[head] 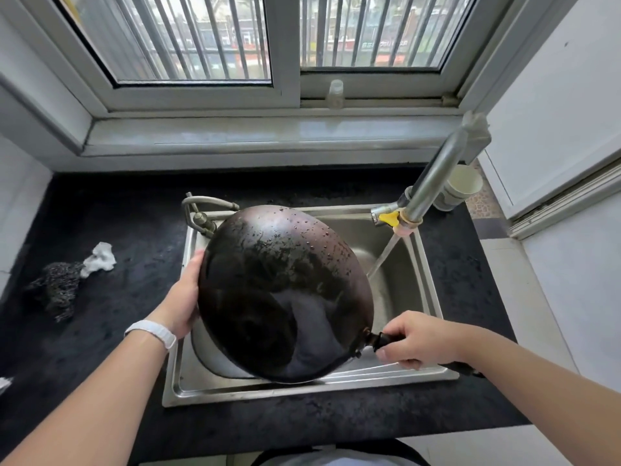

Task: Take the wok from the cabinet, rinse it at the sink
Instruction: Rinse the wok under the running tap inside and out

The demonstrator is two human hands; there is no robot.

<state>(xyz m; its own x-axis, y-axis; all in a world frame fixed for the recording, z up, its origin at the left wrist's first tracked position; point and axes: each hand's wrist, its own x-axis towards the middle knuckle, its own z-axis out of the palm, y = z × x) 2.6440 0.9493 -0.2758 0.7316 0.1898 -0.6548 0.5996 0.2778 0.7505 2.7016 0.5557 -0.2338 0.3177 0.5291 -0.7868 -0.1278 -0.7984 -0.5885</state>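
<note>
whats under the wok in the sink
Below the wok, the steel sink holds a pale rounded vessel, only its edge showing. The wok covers the rest and most of the basin floor.

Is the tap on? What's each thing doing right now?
Tap: on, water running into the sink.
Wok: tilted over the sink, wet with drops.
Left hand: holds the wok's edge.
Right hand: grips the handle.
Cups: stacked on the counter.
</note>
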